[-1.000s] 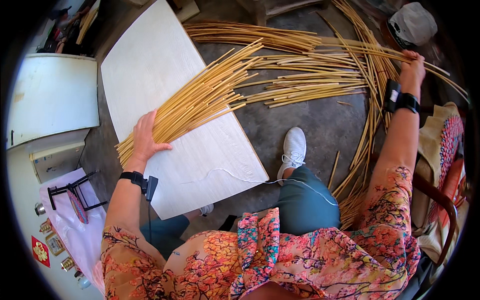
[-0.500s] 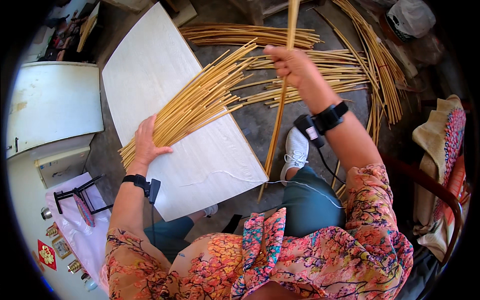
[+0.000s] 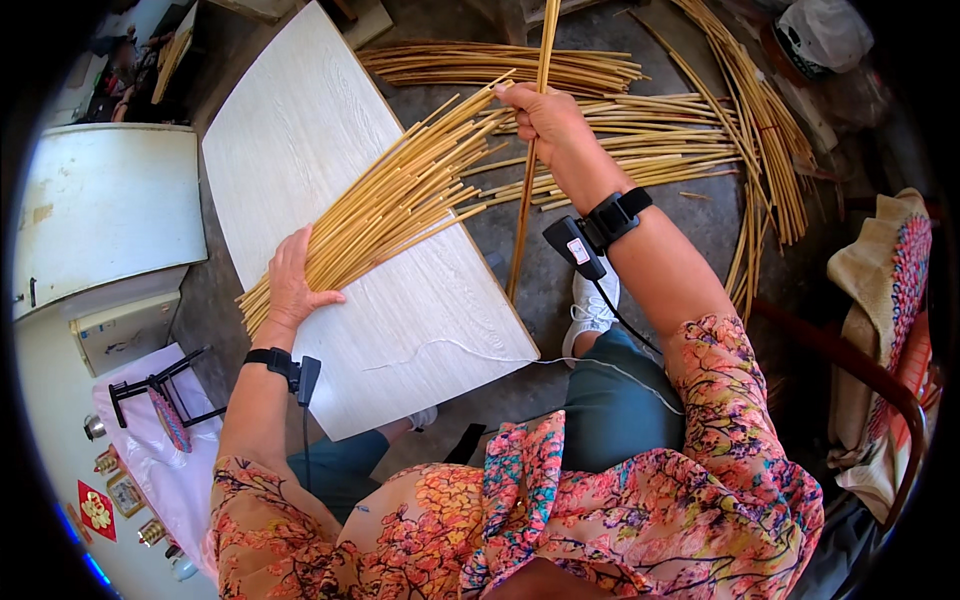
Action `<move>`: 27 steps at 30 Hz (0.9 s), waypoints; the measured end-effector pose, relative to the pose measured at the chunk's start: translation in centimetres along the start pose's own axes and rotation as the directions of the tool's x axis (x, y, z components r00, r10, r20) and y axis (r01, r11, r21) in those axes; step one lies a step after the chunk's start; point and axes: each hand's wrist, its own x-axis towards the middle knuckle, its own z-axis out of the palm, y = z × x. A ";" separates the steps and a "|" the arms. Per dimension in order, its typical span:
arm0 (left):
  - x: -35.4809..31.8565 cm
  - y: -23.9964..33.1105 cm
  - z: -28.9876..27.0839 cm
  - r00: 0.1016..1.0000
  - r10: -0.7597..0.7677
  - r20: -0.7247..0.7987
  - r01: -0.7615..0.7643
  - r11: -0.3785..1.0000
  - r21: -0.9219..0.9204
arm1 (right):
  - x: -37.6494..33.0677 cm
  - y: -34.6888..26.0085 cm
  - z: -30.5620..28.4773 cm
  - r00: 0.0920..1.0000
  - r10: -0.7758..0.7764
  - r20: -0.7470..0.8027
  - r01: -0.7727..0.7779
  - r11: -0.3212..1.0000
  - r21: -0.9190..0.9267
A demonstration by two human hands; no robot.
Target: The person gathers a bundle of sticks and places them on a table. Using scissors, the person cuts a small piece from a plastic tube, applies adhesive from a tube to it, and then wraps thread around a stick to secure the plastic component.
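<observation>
A thick sheaf of thin, straw-coloured stalks lies slantwise across a pale wood-grain board. My left hand grips the sheaf's near left end, thumb stretched along the board. Closed around a few long stalks is my right hand, just past the sheaf's far end. Those stalks stand nearly upright in the picture, running above and below my fist. My right fingertips are close to the far tips of the sheaf; whether they touch cannot be made out. A white string trails over the board and across my knee.
More stalks lie in piles on the grey floor beyond the board, and a longer bundle curves at the far right. A chair with a draped cloth stands right. Left are a white cabinet and a covered table.
My right hand has moved left with the long stalks, closer to the sheaf's far end, and their lower ends have risen. My left hand and the sheaf have stayed put.
</observation>
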 end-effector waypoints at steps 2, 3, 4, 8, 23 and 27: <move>0.0 0.0 0.0 1.000 0.003 -0.001 -0.003 1.000 0.001 | 0.1 0.1 -0.2 0.992 -0.091 -0.087 0.092 0.996 0.010; -0.1 0.0 0.0 1.000 0.001 0.001 -0.001 1.000 0.002 | 0.2 0.1 -0.3 0.982 -0.136 -0.131 0.139 0.990 0.011; -0.1 0.0 0.0 1.000 -0.001 0.004 0.001 1.000 0.003 | 0.6 -0.1 -1.1 0.970 -0.178 -0.166 0.183 0.983 0.015; -0.1 -0.2 0.1 1.000 0.022 -0.014 -0.022 1.000 0.000 | 3.8 -4.0 -8.6 0.871 -0.310 -0.381 0.311 0.948 -0.061; -0.1 0.1 0.0 1.000 -0.015 0.004 0.015 1.000 -0.007 | -4.8 -24.9 -27.4 0.689 -0.586 -0.426 0.607 0.788 -0.102; 0.0 -0.2 -0.1 1.000 0.005 -0.004 -0.005 1.000 -0.024 | 1.3 -19.5 -27.2 0.908 -0.418 -0.008 0.408 0.881 0.241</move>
